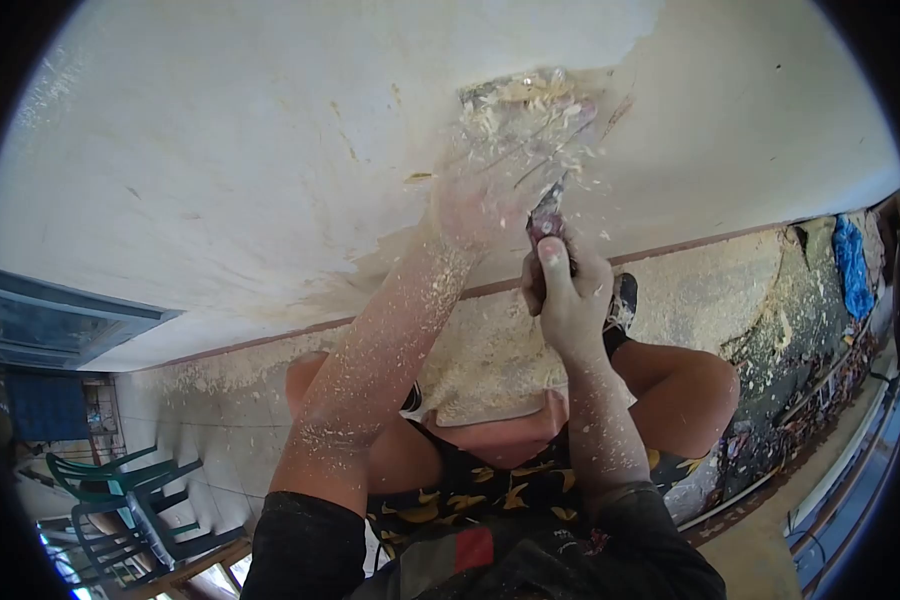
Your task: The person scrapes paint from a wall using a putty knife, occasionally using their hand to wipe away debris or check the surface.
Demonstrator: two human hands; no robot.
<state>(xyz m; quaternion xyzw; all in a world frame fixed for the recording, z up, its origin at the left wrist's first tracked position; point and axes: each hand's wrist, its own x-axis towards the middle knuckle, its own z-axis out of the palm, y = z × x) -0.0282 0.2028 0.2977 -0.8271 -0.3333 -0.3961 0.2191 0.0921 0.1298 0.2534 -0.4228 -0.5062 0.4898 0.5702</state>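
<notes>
My right hand (570, 285) is wrapped around the dark reddish handle of a putty knife (547, 215), thumb lying along the handle. Its metal blade points up toward the pale wall (300, 120). To its left, my left hand (470, 215) is close to the wall and smeared by motion, so its fingers cannot be made out. Just beyond both hands is a blurred patch of pale flakes (530, 105) with a darker, straight-edged shape among them; what it is cannot be told. Flakes fly around the blade, and both forearms are speckled with them.
Scrapings cover the floor (670, 290) along the wall's base. A salmon-coloured object (505, 435) lies between my bent legs. Green plastic chairs (135, 500) stand at lower left, below a blue-framed window (65, 320). Debris and a blue plastic bag (852, 265) are at right.
</notes>
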